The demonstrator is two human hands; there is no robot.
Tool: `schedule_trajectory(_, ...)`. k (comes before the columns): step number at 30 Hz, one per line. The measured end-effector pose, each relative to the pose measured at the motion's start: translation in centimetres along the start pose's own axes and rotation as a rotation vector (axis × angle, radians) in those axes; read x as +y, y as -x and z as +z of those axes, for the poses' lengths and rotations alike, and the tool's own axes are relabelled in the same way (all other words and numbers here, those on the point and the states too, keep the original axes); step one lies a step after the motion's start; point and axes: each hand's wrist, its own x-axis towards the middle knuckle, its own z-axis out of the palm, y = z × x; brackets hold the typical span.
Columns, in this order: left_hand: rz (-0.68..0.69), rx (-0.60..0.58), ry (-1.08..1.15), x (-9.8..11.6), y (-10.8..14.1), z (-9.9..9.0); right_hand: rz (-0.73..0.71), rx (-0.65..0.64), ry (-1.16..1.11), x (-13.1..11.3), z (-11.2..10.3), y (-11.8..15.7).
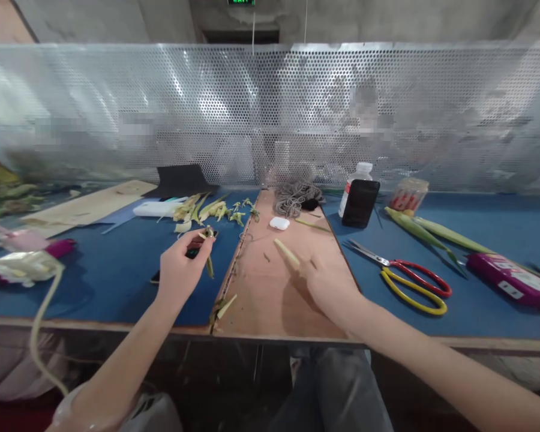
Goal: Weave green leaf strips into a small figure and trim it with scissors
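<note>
My left hand (182,264) is closed, with thumb and index finger pinching a small plant piece (209,233). A thin greenish strip (210,267) hangs below its fingertips. Under this hand, a dark phone-like object (192,252) is partly covered on the blue tabletop. Over the tan wooden board, my right hand (321,282) is closed around the near end of a pale leaf strip (287,252). The strip's free end points away from me, to the left. My curled right fingers are partly hidden.
Red-and-yellow-handled scissors (398,273), a bottle (363,171) behind a black phone (360,204), and long green leaves (425,234) lie to the right. Ahead are a white earbud case (279,223), grey cord (292,195) and leaf scraps (213,210). A perforated metal screen (261,108) borders the back.
</note>
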Motion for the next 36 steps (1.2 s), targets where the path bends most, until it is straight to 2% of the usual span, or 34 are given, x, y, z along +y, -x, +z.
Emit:
schedule_trajectory(1, -0.010, -0.001, 0.017, 0.0, -0.1, 0.0, 0.037, -0.047, 0.028, -1.2, -0.2, 0.5)
schedule_trajectory(3, -0.036, -0.013, 0.057, -0.1, -0.2, -0.1, -0.037, -0.117, -0.035, -3.5, -0.7, 2.0)
schedule_trajectory(6, -0.085, -0.021, 0.094, 0.0, -0.5, -0.2, -0.191, -0.055, -0.148, -5.2, -1.5, 3.9)
schedule_trajectory(7, -0.095, -0.019, 0.096, 0.0, -0.5, -0.2, -0.192, -0.049, -0.164, -5.2, -1.7, 4.0)
schedule_trajectory(9, -0.099, -0.024, 0.095, 0.1, -0.6, -0.2, -0.107, -0.077, -0.133, -4.2, -2.0, 3.1)
schedule_trajectory(12, -0.079, -0.039, 0.098, 0.0, -0.4, -0.2, 0.064, -0.076, -0.045, -2.1, -2.0, -0.1)
schedule_trajectory(14, -0.072, -0.044, 0.098, -0.1, -0.3, -0.2, 0.073, -0.086, -0.007, -1.3, -1.9, -2.0)
schedule_trajectory(16, -0.075, -0.044, 0.104, -0.3, -0.3, -0.2, 0.003, -0.103, -0.010, -1.4, -1.8, -2.8)
schedule_trajectory(18, -0.083, -0.043, 0.120, -0.4, -0.2, -0.2, -0.076, -0.097, -0.027, -2.3, -1.8, -1.8)
schedule_trajectory(21, -0.082, -0.038, 0.137, -0.6, -0.1, -0.1, -0.191, -0.097, -0.061, -3.6, -1.5, 1.3)
schedule_trajectory(23, -0.069, -0.044, 0.141, -0.7, -0.1, 0.0, -0.250, -0.078, -0.068, -3.5, -1.3, 3.0)
schedule_trajectory(25, -0.057, -0.058, 0.136, -0.7, 0.0, 0.0, -0.174, -0.071, -0.052, -2.5, -1.1, 3.3)
schedule_trajectory(28, -0.046, -0.066, 0.115, -0.6, 0.0, 0.0, 0.083, -0.091, 0.013, -0.2, -0.8, 1.6)
schedule_trajectory(30, -0.044, -0.060, 0.105, -0.6, 0.0, -0.1, 0.167, -0.114, 0.060, 0.5, -0.4, 0.7)
schedule_trajectory(31, -0.047, -0.058, 0.110, -0.6, 0.0, -0.1, 0.159, -0.123, 0.065, 0.3, -0.2, 0.7)
schedule_trajectory(33, -0.060, -0.058, 0.134, -0.6, -0.1, -0.1, 0.053, -0.089, 0.048, -1.1, 0.1, 1.8)
schedule_trajectory(36, -0.073, -0.065, 0.199, -0.7, -0.1, 0.0, -0.244, 0.126, 0.045, -4.4, 0.2, 4.9)
